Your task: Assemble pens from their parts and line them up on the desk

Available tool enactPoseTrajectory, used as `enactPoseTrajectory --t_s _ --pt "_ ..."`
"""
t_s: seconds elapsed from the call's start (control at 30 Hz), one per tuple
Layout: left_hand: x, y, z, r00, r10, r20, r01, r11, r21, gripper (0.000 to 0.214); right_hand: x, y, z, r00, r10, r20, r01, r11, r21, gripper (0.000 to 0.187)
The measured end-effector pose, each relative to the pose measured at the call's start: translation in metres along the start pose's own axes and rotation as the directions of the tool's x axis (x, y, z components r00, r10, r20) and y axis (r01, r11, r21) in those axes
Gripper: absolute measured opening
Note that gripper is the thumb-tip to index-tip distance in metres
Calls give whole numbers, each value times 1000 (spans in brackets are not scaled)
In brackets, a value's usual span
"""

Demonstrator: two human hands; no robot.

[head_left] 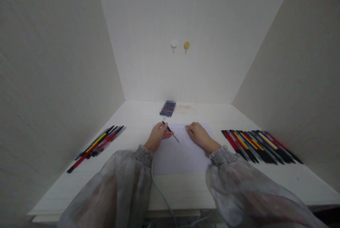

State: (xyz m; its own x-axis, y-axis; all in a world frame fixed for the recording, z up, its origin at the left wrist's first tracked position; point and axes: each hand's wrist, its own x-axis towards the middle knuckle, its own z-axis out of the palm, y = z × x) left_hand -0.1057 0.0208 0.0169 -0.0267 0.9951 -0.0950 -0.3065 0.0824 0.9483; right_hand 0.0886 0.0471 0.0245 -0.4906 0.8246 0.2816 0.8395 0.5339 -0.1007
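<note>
In the head view my left hand (158, 136) pinches a black pen (166, 126) above the left part of a white sheet of paper (180, 160). A thin dark rod, like a refill, sticks out of the pen and slants down to the right. My right hand (198, 135) rests on the sheet's upper right part, its fingers curled in. Whatever those fingers may hold is hidden.
A row of several pens (255, 144) lies at the right, and a smaller bunch of pens (98, 144) at the left. Behind the sheet is a phone (168, 109) with a white cable (160, 189) running toward me. Walls enclose the white table (138, 114); two hooks hang on the back wall.
</note>
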Motion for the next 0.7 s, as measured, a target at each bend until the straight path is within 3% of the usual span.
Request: enactPoseTrajectory --t_s 0.2,0.33,0.5,0.7 --pt "2 -2 -1 1000 -4 8 3 1000 15 20 6 -11 8 1000 16 6 -15 995 -100 24" --pt "2 -3 -2 1000 -2 9 2 1000 22 18 0 -4 -3 996 79 37 -75 993 -95 20" --pt "2 -4 -3 1000 -4 12 3 1000 19 18 -9 11 -19 979 127 162 -126 992 -17 20" --pt "4 -4 -4 1000 3 20 -3 1000 19 18 -10 18 -29 981 175 82 -174 985 -18 20"
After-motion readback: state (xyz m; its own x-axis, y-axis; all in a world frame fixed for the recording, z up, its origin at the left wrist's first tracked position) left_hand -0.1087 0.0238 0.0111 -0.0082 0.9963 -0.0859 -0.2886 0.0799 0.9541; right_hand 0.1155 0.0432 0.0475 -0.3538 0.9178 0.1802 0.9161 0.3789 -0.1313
